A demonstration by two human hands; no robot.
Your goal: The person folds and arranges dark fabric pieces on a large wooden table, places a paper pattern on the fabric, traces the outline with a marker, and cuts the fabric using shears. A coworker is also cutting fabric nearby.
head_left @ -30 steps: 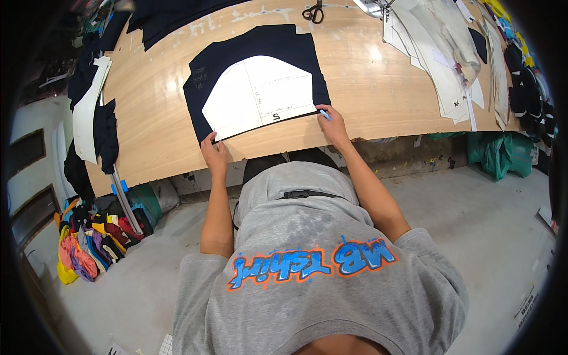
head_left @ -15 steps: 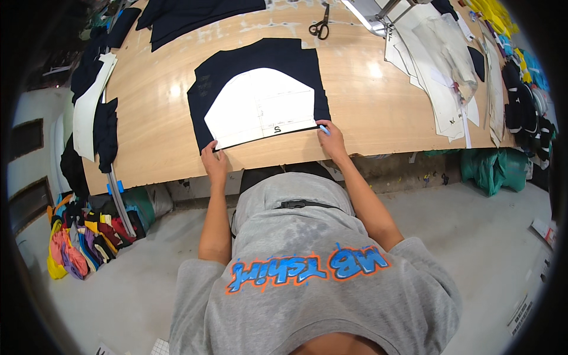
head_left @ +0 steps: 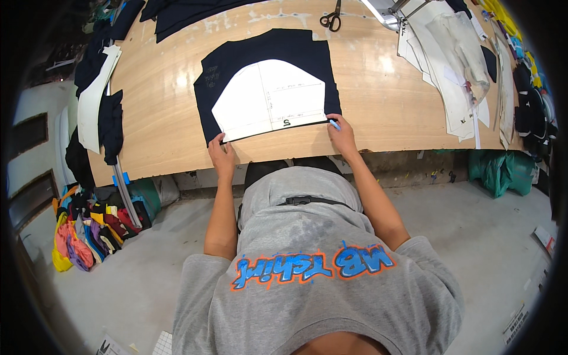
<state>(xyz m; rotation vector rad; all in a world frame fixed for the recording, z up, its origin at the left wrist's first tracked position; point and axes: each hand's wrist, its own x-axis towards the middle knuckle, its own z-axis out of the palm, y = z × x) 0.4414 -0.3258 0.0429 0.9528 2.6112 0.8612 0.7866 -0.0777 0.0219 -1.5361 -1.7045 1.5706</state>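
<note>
Closest in, a grey T-shirt (head_left: 319,310), bold blue lettering edged in orange across it, and below the hem of view a black buckled strap (head_left: 297,201) at the waist. Down on the floor to the left, a heap of many-coloured fabric pieces (head_left: 89,234); over to the right, a green sack (head_left: 494,171) beneath the table.

Now the hands, at the table's near side! The left hand (head_left: 222,158) is at the pattern's near left corner, thumb and forefinger slightly apart; whether they pinch the edge, I cannot tell. The right hand (head_left: 343,137) sits at the near right corner, fingers closed around a small light-blue stick (head_left: 335,125).

Between them, the white paper pattern (head_left: 284,94) lies flat on navy fabric (head_left: 266,44), its straight edge toward the person, its curve pointing away. All of that is on the wooden table (head_left: 154,118). Farther right, overlapping white pattern pieces (head_left: 435,89); farther ahead, black-handled scissors (head_left: 331,22), and more dark cloth (head_left: 195,15) to their left.
</note>
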